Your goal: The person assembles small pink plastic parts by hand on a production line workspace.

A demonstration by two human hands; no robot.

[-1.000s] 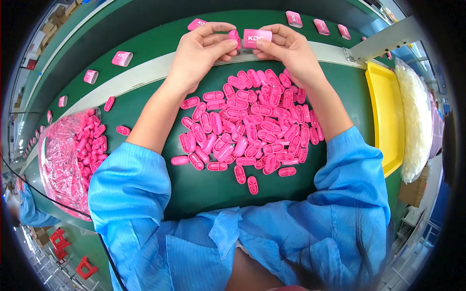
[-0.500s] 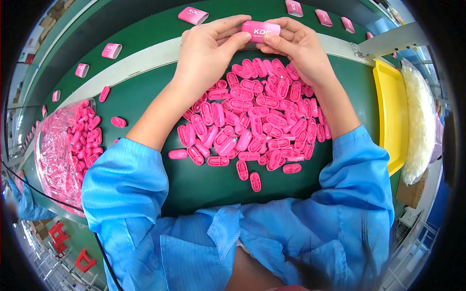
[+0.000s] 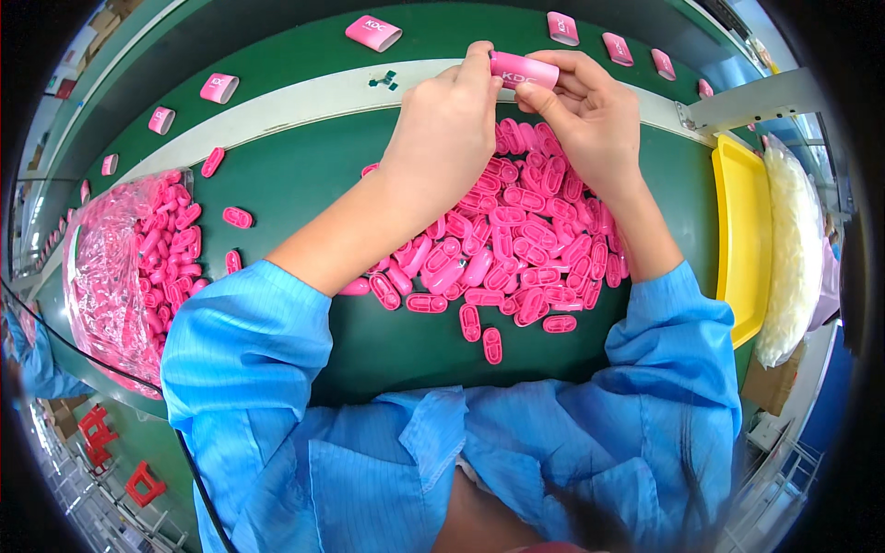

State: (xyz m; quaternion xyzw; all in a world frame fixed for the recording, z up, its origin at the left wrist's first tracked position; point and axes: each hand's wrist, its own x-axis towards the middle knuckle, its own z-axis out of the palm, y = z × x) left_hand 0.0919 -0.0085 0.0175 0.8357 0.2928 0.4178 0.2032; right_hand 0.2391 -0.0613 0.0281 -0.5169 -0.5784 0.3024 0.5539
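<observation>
Above the white rail, at the far side of the bench, my right hand (image 3: 597,120) grips a pink case (image 3: 525,71) that fades to a paler pink, thumb in front and fingers behind. My left hand (image 3: 449,129) has its fingers closed at the left end of the same case; what its fingertips press there is partly hidden. Below both hands lies a heap of small pink oval caps (image 3: 498,240), open side up on many of them. My left forearm covers part of the heap.
Similar pink cases (image 3: 373,33) stand spaced along the green belt (image 3: 286,57). Small dark green pieces (image 3: 384,81) lie on the white rail (image 3: 267,118). A clear bag of pink caps (image 3: 111,267) sits left; a yellow tray (image 3: 740,240) and bag of whitish parts (image 3: 791,258) are right.
The case has tilted, its right end now lower, and moved slightly right. My left hand has turned and shifted right to its left end, uncovering the dark green pieces on the rail.
</observation>
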